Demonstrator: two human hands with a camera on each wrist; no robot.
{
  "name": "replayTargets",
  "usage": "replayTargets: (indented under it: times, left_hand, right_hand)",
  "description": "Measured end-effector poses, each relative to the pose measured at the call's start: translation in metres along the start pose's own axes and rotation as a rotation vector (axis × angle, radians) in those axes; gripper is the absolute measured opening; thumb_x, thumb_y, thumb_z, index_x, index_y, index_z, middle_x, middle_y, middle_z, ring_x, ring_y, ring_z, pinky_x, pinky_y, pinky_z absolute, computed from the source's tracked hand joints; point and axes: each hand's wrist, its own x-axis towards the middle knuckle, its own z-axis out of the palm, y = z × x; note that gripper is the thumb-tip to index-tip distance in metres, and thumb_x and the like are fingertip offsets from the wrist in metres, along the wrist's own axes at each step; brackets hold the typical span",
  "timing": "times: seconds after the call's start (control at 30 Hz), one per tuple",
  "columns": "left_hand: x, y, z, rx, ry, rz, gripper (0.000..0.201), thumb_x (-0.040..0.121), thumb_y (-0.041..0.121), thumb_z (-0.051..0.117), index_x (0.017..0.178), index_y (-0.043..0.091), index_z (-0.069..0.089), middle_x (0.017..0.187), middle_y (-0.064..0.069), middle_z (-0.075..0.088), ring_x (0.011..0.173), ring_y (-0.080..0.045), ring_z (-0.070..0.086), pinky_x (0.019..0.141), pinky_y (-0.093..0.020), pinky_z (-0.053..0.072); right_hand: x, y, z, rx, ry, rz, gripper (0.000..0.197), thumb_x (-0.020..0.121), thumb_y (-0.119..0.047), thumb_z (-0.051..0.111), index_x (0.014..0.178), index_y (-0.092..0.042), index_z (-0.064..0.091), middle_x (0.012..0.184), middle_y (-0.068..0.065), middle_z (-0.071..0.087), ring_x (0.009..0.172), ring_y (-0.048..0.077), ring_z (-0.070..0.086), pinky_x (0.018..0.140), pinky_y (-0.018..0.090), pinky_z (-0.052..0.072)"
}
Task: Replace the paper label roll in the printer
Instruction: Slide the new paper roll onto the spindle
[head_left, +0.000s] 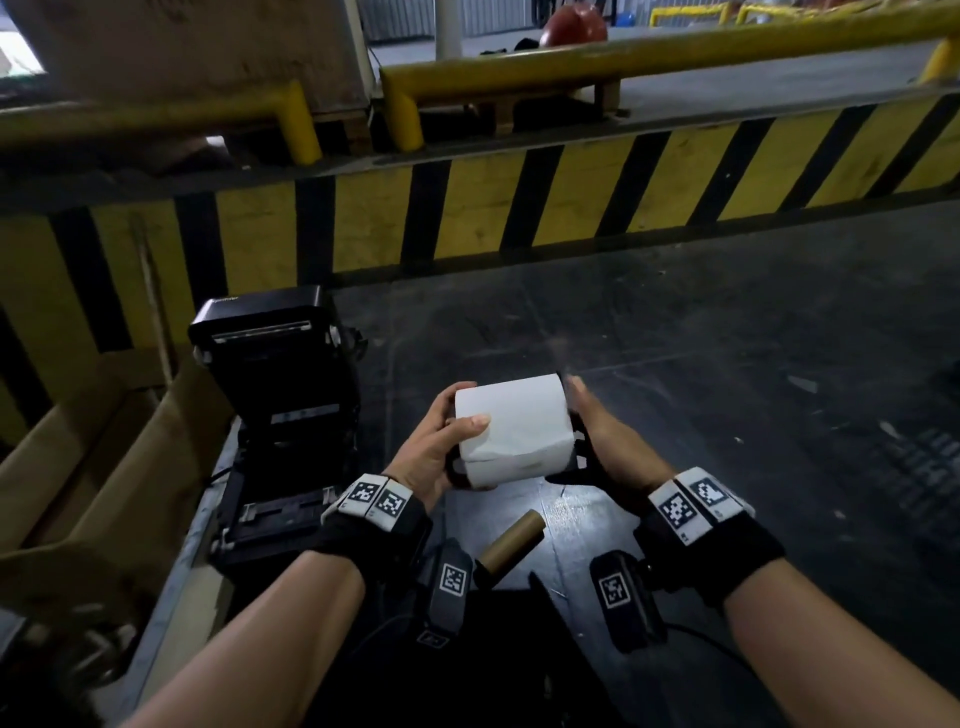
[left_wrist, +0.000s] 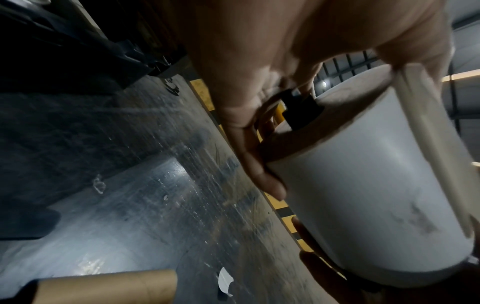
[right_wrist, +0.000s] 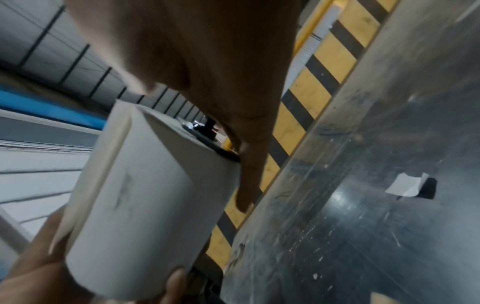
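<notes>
A white label roll (head_left: 511, 426) is held between both hands above the dark floor. My left hand (head_left: 441, 436) grips its left end, thumb on top and fingers (left_wrist: 259, 164) curled round the edge. My right hand (head_left: 597, 431) lies against the right end with straight fingers (right_wrist: 249, 174), pressing a black spindle flange (right_wrist: 207, 142). The spindle's black tip (left_wrist: 298, 107) shows in the roll's core at the left end. The black printer (head_left: 280, 415) stands with its lid raised to the left of the roll. An empty cardboard core (head_left: 511, 538) lies on the floor below the hands.
A yellow-and-black striped barrier (head_left: 571, 197) runs across behind the printer, with yellow guard rails (head_left: 623, 57) beyond it. Brown cardboard boxes (head_left: 104, 467) crowd the left side. A paper scrap (right_wrist: 405, 187) lies on the scuffed floor to the right.
</notes>
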Motion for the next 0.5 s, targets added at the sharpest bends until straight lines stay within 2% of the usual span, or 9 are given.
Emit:
replayTargets:
  times: [0.07, 0.17, 0.23, 0.3, 0.37, 0.43, 0.5]
  left_hand:
    - [-0.001, -0.006, 0.002, 0.004, 0.013, -0.027, 0.061, 0.057, 0.034, 0.074, 0.115, 0.035, 0.054, 0.121, -0.007, 0.053, 0.098, -0.022, 0.060, 0.066, -0.044, 0.056]
    - [-0.002, -0.020, 0.002, -0.008, 0.044, -0.074, 0.065, 0.059, 0.034, 0.074, 0.119, 0.036, 0.051, 0.129, -0.009, 0.050, 0.104, -0.028, 0.058, 0.060, -0.043, 0.055]
    - [-0.002, -0.031, 0.002, -0.009, 0.061, -0.102, 0.067, 0.060, 0.035, 0.074, 0.121, 0.038, 0.049, 0.127, -0.006, 0.051, 0.105, -0.028, 0.057, 0.062, -0.044, 0.055]
    - [-0.002, -0.041, 0.001, 0.019, 0.071, -0.137, 0.063, 0.063, 0.038, 0.073, 0.121, 0.040, 0.049, 0.121, 0.000, 0.054, 0.105, -0.024, 0.056, 0.069, -0.046, 0.055]
    - [0.000, -0.048, -0.005, 0.101, 0.089, -0.166, 0.054, 0.070, 0.049, 0.066, 0.122, 0.044, 0.050, 0.125, 0.004, 0.056, 0.111, -0.019, 0.054, 0.081, -0.046, 0.053]
    - [0.001, -0.057, -0.017, 0.246, 0.172, -0.167, 0.045, 0.080, 0.056, 0.055, 0.122, 0.042, 0.053, 0.131, 0.006, 0.057, 0.117, -0.016, 0.053, 0.086, -0.041, 0.048]
    - [-0.002, -0.067, -0.034, 0.514, 0.316, -0.108, 0.037, 0.088, 0.044, 0.054, 0.122, 0.029, 0.058, 0.128, -0.002, 0.060, 0.120, -0.021, 0.055, 0.092, -0.033, 0.044]
  right_hand:
    - [0.006, 0.007, 0.000, -0.026, -0.029, -0.023, 0.058, 0.071, -0.064, 0.058, 0.124, -0.045, 0.045, 0.129, -0.006, 0.056, 0.113, 0.018, 0.057, 0.089, 0.054, 0.052]
    - [0.012, 0.017, 0.003, -0.042, -0.035, -0.075, 0.037, 0.077, -0.049, 0.058, 0.113, -0.043, 0.055, 0.123, 0.001, 0.063, 0.112, 0.023, 0.060, 0.094, 0.055, 0.050]
    - [0.012, 0.025, 0.003, -0.019, -0.022, -0.065, 0.021, 0.083, -0.042, 0.055, 0.103, -0.044, 0.060, 0.116, 0.003, 0.065, 0.112, 0.028, 0.060, 0.092, 0.058, 0.050]
    - [0.012, 0.033, 0.001, 0.006, -0.001, -0.024, 0.016, 0.087, -0.036, 0.053, 0.095, -0.044, 0.064, 0.109, 0.002, 0.066, 0.111, 0.031, 0.060, 0.089, 0.058, 0.051]
    - [0.012, 0.040, -0.003, 0.017, 0.001, 0.001, 0.019, 0.088, -0.033, 0.052, 0.089, -0.045, 0.066, 0.104, 0.001, 0.066, 0.108, 0.030, 0.061, 0.090, 0.056, 0.051]
    - [0.013, 0.046, -0.007, 0.025, 0.008, 0.025, 0.026, 0.089, -0.031, 0.052, 0.082, -0.051, 0.066, 0.102, -0.001, 0.066, 0.103, 0.026, 0.060, 0.091, 0.056, 0.051]
    - [0.015, 0.051, -0.013, 0.043, 0.026, 0.064, 0.024, 0.087, -0.032, 0.054, 0.083, -0.053, 0.066, 0.108, 0.002, 0.066, 0.105, 0.026, 0.060, 0.089, 0.057, 0.051]
